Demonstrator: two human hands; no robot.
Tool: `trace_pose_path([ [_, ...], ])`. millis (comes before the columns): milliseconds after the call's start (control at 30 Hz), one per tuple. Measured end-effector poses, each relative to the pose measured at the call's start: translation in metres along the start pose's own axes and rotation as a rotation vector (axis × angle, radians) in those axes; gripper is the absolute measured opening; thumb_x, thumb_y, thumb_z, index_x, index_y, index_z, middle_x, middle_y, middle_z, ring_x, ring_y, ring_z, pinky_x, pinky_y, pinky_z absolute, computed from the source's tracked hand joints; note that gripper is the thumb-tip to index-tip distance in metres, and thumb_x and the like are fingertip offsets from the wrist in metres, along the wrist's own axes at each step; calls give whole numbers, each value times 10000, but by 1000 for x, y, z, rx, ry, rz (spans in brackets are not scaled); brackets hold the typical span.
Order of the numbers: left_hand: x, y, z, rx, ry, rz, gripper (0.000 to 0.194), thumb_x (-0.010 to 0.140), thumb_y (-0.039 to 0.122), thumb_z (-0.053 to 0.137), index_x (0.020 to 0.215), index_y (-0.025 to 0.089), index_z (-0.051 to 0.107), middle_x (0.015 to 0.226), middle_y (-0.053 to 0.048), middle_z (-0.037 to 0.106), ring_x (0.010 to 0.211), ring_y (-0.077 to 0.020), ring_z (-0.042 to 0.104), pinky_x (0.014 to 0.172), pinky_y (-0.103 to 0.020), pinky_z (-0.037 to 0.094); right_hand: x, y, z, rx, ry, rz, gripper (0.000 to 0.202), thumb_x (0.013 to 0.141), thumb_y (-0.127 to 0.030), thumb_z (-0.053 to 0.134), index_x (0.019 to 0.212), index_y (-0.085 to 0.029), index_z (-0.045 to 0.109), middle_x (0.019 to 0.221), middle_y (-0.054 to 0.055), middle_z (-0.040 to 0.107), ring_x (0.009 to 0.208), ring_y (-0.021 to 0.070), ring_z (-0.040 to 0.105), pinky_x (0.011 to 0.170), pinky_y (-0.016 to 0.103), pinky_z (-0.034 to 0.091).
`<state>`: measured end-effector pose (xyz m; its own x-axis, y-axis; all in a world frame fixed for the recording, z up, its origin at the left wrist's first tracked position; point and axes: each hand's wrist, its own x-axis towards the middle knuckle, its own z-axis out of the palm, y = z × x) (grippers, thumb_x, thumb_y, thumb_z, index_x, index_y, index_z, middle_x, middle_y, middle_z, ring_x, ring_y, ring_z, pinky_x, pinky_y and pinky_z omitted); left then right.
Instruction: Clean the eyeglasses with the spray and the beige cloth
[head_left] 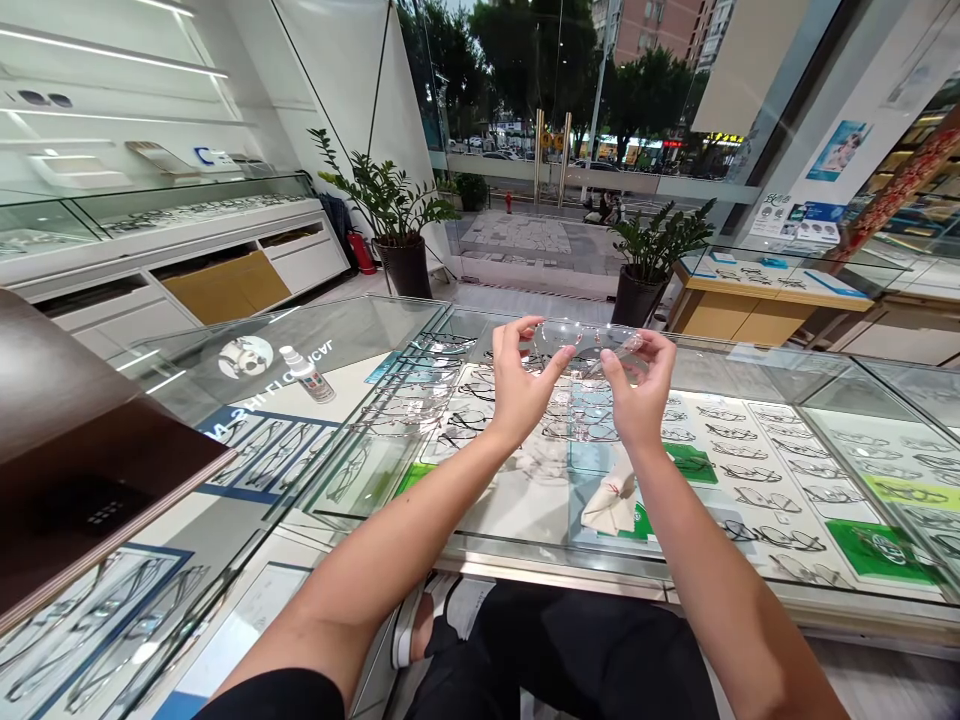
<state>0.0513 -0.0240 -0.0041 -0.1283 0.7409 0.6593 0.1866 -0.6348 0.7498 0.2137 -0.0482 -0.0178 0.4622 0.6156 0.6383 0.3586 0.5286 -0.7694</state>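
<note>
A pair of thin-rimmed eyeglasses (586,334) is held in both hands, raised above the glass-topped display counter (517,550). One side of the frame is pinched between thumb and fingers of the left hand (517,380); the opposite side is pinched in the same manner by the right hand (643,385). Both grips are closed on the frame, and the thumbs are pointed toward each other. The exact contact on the rims is blurred.

The front edge of the counter is located just beside the seated person's legs (570,640). Open air is provided above the counter around the hands, and the potted plants (390,195) are set well beyond its far edge. On the left, room is bounded by a dark brown panel (105,430). A pale cloth (611,500) is placed near the front edge, beside the right forearm. Rows of display frames (750,475) are laid out in the counter.

Large white lettering (262,385) is shown on the left section; "ICAL" can be made out, and the remainder is partly covered by a spray bottle (306,374). The bottle's label is too small to be read. A white emblem is carried by a green packet (847,545) at right; its characters are illegible.
</note>
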Motion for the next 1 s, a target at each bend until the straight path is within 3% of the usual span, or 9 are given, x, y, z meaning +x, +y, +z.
trace_pose_path([
  [400,-1,-6,4,-56,-13,-46,609,833,575,830,1313,300,576,1313,-113,596,1216,-255,599,960,-420,532,-2,-3,0,-53,22,-83,494,876,-418,743,1297,-309,508,1287,84,552,1169,261,582,943,483,581],
  [733,-2,-4,6,-81,17,-86,607,800,572,861,1222,271,546,1279,-110,606,1187,-238,609,953,-396,542,-3,-3,0,-78,20,-101,495,882,-400,730,1311,-306,502,1292,88,552,1167,264,587,968,495,568],
  [1000,-3,-5,7,-85,53,-47,589,808,548,862,1215,270,540,1286,-101,579,1182,-223,591,1058,-422,509,-3,0,2,-24,9,-54,515,857,-425,766,1294,-298,525,1274,80,561,1155,256,585,1008,500,554],
])
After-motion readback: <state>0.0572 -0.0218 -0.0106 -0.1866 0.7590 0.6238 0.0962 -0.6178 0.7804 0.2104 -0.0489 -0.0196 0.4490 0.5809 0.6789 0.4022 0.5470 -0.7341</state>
